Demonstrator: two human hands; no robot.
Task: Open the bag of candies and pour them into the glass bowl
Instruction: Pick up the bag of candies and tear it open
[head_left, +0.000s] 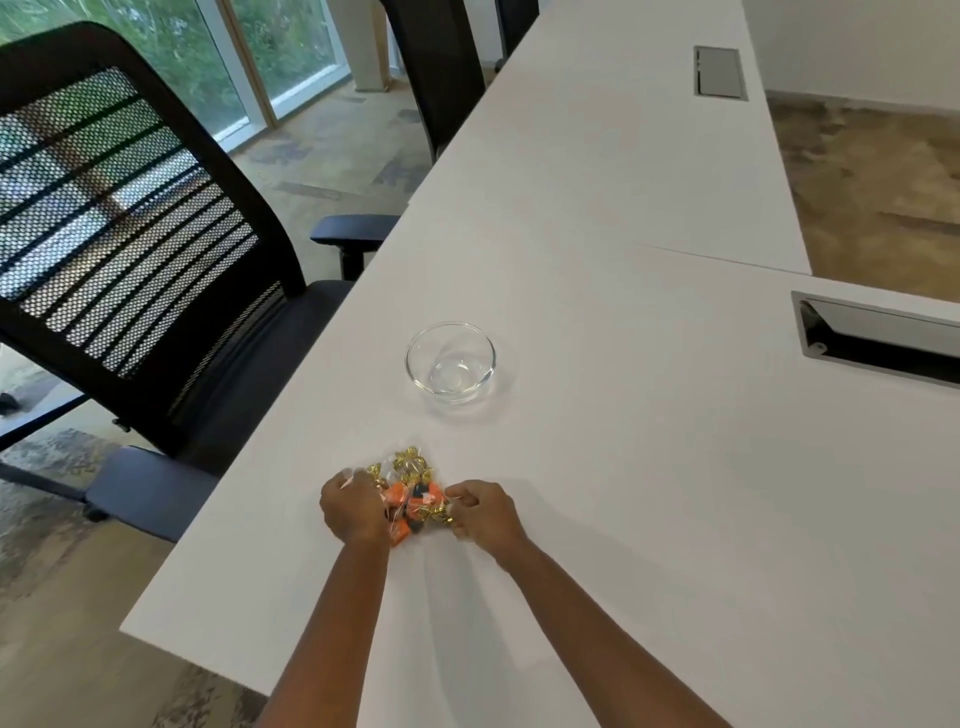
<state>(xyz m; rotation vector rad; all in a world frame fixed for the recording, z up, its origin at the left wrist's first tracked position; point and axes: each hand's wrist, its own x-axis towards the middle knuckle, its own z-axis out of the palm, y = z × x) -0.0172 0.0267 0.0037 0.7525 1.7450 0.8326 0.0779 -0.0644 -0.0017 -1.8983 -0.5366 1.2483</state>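
1. The white surface (649, 467) ran long and bare, a black mesh office chair (130, 234) pulled up at its left edge.
2. The glass bowl (451, 361) sat empty, a little beyond the hands: nothing poured, by the look of it.
3. The clear bag of candies (413, 493), gold and orange wrappers inside, lay on the surface between both hands, seemingly not yet open.
4. The left hand (352, 506) was curled tight over the bag's left side.
5. The right hand (480, 512) pinched its right edge, fingers closed. Opening looked underway; pouring remained.
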